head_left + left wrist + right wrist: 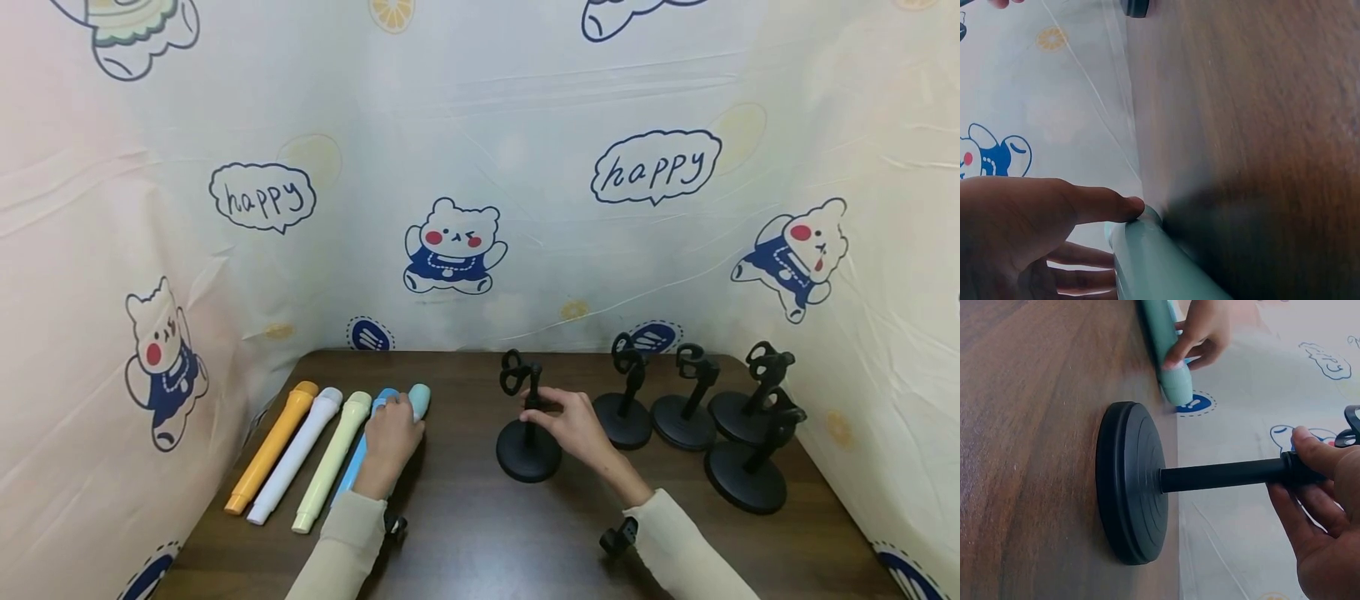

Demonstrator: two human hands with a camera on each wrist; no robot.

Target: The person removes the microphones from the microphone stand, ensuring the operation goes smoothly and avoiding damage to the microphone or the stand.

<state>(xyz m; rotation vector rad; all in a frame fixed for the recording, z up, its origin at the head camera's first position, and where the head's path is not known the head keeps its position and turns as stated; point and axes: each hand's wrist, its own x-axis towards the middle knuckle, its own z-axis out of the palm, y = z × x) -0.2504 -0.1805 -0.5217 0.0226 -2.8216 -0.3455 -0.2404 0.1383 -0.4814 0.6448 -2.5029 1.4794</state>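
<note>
My left hand (393, 437) is at the right end of a row of toy microphones, holding the teal microphone (420, 402) between thumb and fingers near its head. In the left wrist view the thumb (1107, 203) lies over the teal barrel, with the fingers on its far side. A blue microphone (351, 475) lies just left of it, partly under the hand. My right hand (576, 423) grips the upright pole of a black microphone stand (528, 457). The stand is upright, its round base (1132, 487) at the tabletop and its ring clip (513, 372) on top.
To the left lie an orange microphone (272, 450), a white one (296, 454) and a pale yellow one (332, 462). Several more black stands (684, 421) are grouped at the right of the brown table (480, 542). Printed cloth (525, 167) hangs behind and at both sides.
</note>
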